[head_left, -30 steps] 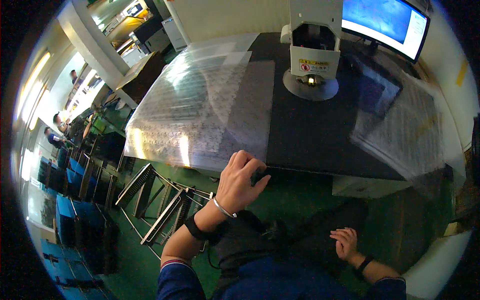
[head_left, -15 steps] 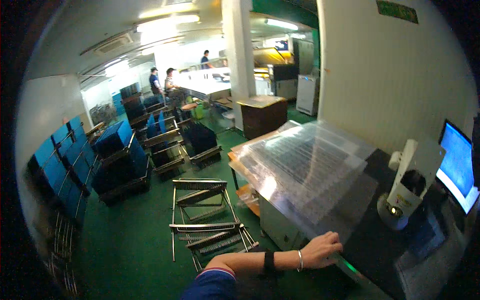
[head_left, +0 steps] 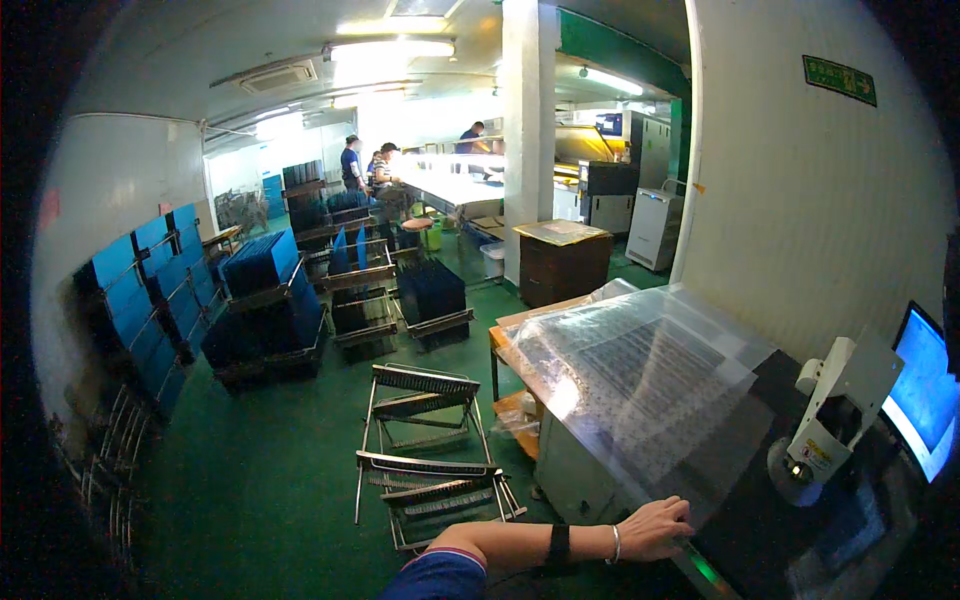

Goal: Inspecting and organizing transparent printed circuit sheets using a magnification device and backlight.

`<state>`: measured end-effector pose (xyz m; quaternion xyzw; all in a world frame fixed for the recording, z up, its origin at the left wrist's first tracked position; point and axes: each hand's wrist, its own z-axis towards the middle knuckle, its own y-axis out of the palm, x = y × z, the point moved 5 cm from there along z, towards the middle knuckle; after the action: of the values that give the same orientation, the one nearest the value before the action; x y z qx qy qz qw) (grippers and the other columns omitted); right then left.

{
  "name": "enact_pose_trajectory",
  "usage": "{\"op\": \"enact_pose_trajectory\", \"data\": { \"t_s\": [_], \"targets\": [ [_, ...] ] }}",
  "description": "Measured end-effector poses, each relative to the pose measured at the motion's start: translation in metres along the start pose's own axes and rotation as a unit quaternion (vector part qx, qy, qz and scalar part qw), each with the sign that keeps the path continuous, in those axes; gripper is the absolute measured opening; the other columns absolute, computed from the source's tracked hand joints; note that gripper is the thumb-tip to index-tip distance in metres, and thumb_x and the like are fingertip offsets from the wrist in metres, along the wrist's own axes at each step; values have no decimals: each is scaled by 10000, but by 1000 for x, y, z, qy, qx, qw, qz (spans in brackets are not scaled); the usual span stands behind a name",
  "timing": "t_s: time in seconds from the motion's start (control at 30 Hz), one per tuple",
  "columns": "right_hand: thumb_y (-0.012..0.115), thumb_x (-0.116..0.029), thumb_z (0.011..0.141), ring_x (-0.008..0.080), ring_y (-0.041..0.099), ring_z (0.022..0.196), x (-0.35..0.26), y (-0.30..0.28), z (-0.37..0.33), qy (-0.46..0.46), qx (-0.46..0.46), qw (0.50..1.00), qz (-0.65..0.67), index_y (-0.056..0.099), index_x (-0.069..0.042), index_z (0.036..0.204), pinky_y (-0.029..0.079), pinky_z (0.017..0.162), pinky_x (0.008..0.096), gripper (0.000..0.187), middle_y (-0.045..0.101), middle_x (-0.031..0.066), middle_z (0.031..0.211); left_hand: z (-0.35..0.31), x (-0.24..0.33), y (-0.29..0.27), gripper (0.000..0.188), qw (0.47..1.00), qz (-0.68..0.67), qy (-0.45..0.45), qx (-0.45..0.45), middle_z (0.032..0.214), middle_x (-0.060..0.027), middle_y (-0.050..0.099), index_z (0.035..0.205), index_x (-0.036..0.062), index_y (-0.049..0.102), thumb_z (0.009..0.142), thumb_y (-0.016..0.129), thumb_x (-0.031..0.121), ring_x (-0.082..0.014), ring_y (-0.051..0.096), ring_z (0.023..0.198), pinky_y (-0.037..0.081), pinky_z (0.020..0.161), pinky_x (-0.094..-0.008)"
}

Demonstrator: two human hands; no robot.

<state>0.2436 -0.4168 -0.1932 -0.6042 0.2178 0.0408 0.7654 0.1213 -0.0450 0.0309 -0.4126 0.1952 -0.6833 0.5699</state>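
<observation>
Nearest my view, a blue cloth sleeve (head_left: 435, 578) leads to a forearm ringed by a black band (head_left: 559, 543) and a smooth metal bangle (head_left: 616, 544). It stretches nearly level to the right, and the left hand (head_left: 655, 530) rests back-up at the table's front edge, fingers bent; whether they grip anything, I cannot tell. Just beyond, I see glossy transparent sheets (head_left: 600, 370) lying flat and overlapping on the table, beside a matte black tabletop (head_left: 745, 510). Leftward stand metal racks (head_left: 425, 463) with comb-like bars; farther off, blue panels (head_left: 255, 265).
</observation>
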Motion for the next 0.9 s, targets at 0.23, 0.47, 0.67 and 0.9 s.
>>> {"op": "enact_pose_trajectory", "data": {
  "t_s": [0.23, 0.47, 0.67, 0.9],
  "targets": [
    [512, -152, 769, 260, 481, 993, -3, 0, 0, 4, 3, 1000, 6, 553, -179, 1079, 333, 868, 443, 314, 556, 22, 1048, 2, 1, 4, 284, 999, -9, 24, 24, 845, -89, 441, 855, 94, 552, 610, 669, 180, -270, 462, 829, 431, 641, -364],
    [505, -159, 775, 257, 479, 1001, -3, -1, -3, 5, 5, 1000, 6, 553, -179, 1078, 330, 874, 440, 308, 557, 20, 1048, 3, 5, 6, 262, 1000, -4, 21, -5, 832, -101, 429, 823, 77, 516, 611, 653, 148, -277, 456, 827, 426, 658, -366],
    [498, -166, 779, 255, 478, 1008, -4, 1, -3, 7, 5, 1000, 5, 552, -178, 1078, 328, 879, 437, 303, 557, 19, 1047, 4, 5, 8, 250, 1000, -9, 24, -12, 829, -102, 428, 825, 69, 514, 628, 646, 146, -279, 455, 831, 420, 676, -367],
    [491, -174, 785, 253, 476, 1015, -2, 4, -7, 9, 3, 1000, 9, 552, -178, 1077, 325, 885, 433, 298, 557, 17, 1047, 5, 7, 4, 180, 999, -28, 30, 3, 819, -110, 426, 805, 69, 508, 671, 609, 134, -289, 461, 794, 416, 652, -372]
  ]
}}
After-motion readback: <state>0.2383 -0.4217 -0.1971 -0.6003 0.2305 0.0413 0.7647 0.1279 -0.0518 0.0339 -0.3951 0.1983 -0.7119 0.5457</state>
